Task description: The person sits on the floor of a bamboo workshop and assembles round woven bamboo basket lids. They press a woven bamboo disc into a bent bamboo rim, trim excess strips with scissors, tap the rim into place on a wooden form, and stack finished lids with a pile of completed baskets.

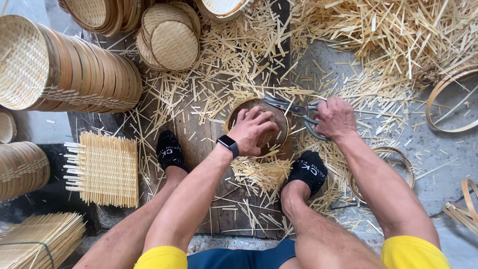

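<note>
basket-weaving workshop, stacked bamboo baskets (74, 69), strip offcuts (378, 35) on floor

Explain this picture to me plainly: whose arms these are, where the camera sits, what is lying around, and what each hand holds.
There is one picture, taken by a camera worn on a person's head, looking down at their own arms, legs and black-socked feet. No machine is involved; the work is done with bare hands.

The left hand, with a dark watch on its wrist, presses flat on a round wooden form that sits on a wooden board. The right hand grips a pair of shears, blades pointing at the form's edge.

Bamboo offcuts litter the ground. On the left lie stacked round woven trays and a square woven mat; bare bamboo hoops lie on the right.
</note>
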The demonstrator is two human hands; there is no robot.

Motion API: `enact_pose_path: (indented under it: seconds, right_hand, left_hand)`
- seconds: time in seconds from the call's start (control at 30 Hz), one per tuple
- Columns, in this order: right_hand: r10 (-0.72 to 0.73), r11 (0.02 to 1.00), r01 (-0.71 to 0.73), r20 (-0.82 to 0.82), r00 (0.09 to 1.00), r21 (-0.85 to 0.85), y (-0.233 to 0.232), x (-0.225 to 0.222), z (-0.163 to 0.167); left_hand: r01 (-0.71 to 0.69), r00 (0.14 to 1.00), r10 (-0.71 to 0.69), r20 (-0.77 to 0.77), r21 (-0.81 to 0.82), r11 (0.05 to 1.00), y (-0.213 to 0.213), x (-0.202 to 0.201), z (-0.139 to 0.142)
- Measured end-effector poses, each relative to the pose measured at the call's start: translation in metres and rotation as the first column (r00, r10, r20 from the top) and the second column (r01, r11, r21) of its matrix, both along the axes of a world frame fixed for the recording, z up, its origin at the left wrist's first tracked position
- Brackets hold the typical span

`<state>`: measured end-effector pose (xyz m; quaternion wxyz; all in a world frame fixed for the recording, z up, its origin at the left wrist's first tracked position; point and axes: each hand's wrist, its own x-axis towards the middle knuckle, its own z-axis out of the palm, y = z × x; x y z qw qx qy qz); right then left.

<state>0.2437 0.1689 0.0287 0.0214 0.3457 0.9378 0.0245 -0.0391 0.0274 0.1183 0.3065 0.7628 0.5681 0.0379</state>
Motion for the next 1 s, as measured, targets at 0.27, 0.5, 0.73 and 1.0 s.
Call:
enact_pose_path:
  seconds: [0.27, 0.5, 0.73, 1.0]
  right_hand:
    - [0.001, 0.998, -0.009, -0.126, 0.992, -0.059, 0.002, 0.016, 0.016]
    - [-0.039, 0.996, 0.041, 0.027, 0.999, -0.085, -0.004, 0.005, 0.004]
    - [0.027, 0.999, -0.024, -0.108, 0.994, 0.036, -0.004, 0.004, 0.011]
    - [-0.046, 0.991, 0.06, 0.116, 0.992, -0.122, -0.001, 0.012, 0.001]
  left_hand:
    - [-0.695, 0.719, 0.687, 0.102, 0.097, 0.713, -0.021, 0.047, -0.014]
    - [-0.407, 0.897, 0.433, -0.093, 0.212, 0.889, -0.021, 0.042, -0.009]
    - [-0.643, 0.76, 0.648, 0.052, 0.204, 0.738, -0.025, 0.063, -0.014]
    - [-0.438, 0.897, 0.423, 0.126, 0.139, 0.888, -0.025, 0.031, -0.013]
